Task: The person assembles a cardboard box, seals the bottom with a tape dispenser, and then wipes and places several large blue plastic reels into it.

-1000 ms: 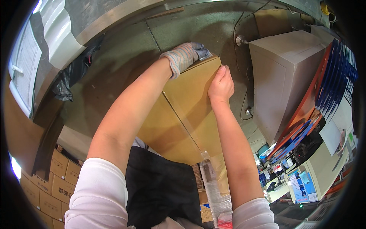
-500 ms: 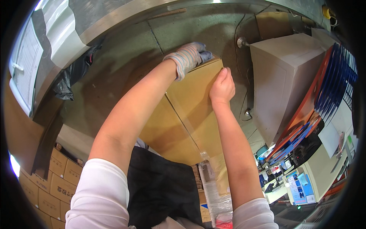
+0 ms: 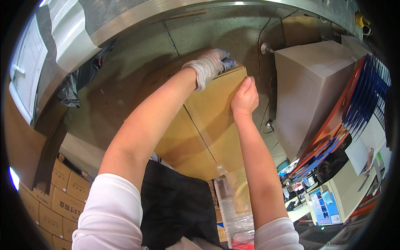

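Holding the cardboard box (image 3: 216, 112), left fingers (image 3: 227, 63) and right fingers (image 3: 248, 83) sit farther right in view than earlier.

Stacked brown cartons (image 3: 66, 204) noted at lower L. Blk. plastic bag (image 3: 71, 91) seen beside metal-edged worktop (image 3: 110, 23), upper L; ruled paper sheet (image 3: 32, 58) sighted at far L. Grey boxy cabinet (image 3: 298, 79) recorded on R, w/ dark cable (image 3: 259, 50) laid on concrete floor (image 3: 216, 33) nearby. Dk. blue slats (image 3: 360, 93) found adj. to cabinet; blue printed panel (image 3: 323, 207) located lower R.
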`<action>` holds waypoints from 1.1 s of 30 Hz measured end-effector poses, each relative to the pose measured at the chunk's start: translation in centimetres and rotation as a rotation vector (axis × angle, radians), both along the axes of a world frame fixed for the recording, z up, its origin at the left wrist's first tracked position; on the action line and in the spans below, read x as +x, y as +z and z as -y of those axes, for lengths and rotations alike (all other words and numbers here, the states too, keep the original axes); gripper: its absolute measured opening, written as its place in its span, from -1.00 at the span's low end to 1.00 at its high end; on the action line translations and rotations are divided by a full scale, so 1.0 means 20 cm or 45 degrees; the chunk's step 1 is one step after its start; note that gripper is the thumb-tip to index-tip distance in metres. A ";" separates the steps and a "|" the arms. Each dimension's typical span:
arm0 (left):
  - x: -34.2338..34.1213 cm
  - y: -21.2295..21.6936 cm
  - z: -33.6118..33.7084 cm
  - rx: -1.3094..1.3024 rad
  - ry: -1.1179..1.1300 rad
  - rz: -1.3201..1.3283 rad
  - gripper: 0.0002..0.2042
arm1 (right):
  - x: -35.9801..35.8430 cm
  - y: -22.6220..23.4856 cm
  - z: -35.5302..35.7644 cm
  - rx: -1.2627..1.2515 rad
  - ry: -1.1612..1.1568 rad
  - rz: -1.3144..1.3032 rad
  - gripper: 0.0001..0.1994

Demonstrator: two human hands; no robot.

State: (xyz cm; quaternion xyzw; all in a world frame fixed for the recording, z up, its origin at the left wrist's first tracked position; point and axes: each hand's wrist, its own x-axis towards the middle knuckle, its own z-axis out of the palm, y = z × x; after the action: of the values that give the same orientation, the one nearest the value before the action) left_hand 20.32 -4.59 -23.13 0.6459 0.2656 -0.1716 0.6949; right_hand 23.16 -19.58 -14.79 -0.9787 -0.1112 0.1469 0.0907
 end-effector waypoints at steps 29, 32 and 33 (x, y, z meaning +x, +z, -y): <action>0.01 0.13 -0.05 0.142 -0.135 -0.043 -0.77 | 0.00 0.00 0.00 -0.002 -0.012 -0.004 -0.56; 0.02 0.17 -0.07 0.115 -0.132 -0.079 -0.77 | 0.00 0.00 -0.01 -0.007 -0.013 -0.005 -0.56; 0.02 0.18 -0.07 0.105 -0.130 -0.083 -0.77 | 0.00 0.00 0.00 -0.010 -0.014 -0.007 -0.56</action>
State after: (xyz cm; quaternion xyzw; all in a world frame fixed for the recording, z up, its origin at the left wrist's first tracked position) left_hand 20.64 -3.14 -19.48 0.6807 0.2616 -0.2169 0.6490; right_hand 23.09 -19.56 -14.79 -0.9792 -0.1048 0.1497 0.0881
